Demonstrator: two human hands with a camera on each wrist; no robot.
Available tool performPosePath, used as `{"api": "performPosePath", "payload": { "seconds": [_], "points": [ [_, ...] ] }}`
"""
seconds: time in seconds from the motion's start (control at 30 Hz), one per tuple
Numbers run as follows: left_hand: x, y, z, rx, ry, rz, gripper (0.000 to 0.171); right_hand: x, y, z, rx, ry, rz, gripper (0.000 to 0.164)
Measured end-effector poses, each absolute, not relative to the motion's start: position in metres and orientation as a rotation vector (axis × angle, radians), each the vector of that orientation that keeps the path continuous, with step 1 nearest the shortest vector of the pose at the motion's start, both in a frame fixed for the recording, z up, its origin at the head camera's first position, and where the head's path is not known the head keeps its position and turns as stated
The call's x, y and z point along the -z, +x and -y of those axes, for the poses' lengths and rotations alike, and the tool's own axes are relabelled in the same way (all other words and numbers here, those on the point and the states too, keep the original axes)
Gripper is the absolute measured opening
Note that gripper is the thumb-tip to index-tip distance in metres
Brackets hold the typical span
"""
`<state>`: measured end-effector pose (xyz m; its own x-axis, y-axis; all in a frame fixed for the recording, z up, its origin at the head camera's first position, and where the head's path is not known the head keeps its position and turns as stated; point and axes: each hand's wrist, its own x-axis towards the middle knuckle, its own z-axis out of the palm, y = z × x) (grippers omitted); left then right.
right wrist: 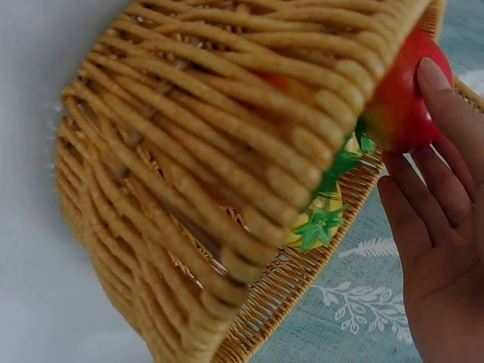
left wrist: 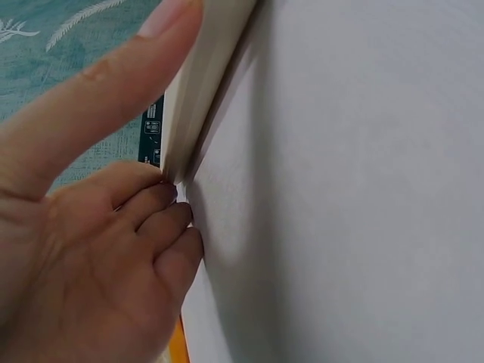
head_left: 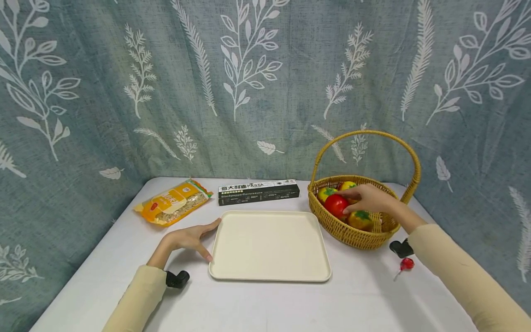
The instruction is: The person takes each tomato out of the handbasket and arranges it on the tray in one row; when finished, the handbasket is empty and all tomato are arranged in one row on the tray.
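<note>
A red tomato (head_left: 336,205) is in my right hand (head_left: 369,199), over the near-left part of a wicker basket (head_left: 352,236). The right wrist view has the thumb pressed against the tomato (right wrist: 408,94) and the other fingers behind and below it. Around it in the basket lie several yellow and orange-brown fruits (head_left: 360,220) with green leafy tops. My left hand (head_left: 188,238) rests at the left edge of a cream tray (head_left: 269,246), thumb and fingers spread along the rim. In the left wrist view the thumb stretches beside the tray's side wall (left wrist: 198,98).
An orange bag of oats (head_left: 174,203) lies at the back left. Behind the tray is a black and white pasta box (head_left: 259,192). A red lollipop (head_left: 407,263) lies on the white table (head_left: 290,309) below the basket. The basket's tall handle (head_left: 365,133) arches above the right hand.
</note>
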<state>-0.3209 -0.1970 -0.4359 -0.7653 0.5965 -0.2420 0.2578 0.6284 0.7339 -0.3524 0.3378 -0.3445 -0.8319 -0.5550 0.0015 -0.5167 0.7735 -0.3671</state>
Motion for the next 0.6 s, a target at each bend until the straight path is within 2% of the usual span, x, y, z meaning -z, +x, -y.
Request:
{"api": "performPosePath", "payload": {
  "seconds": [0.6],
  "points": [
    [0.437, -0.320, 0.197, -0.984, 0.671, -2.398, 0.118, 0.341, -0.329, -0.346, 0.682, -0.703, -3.048, 0.070]
  ]
}}
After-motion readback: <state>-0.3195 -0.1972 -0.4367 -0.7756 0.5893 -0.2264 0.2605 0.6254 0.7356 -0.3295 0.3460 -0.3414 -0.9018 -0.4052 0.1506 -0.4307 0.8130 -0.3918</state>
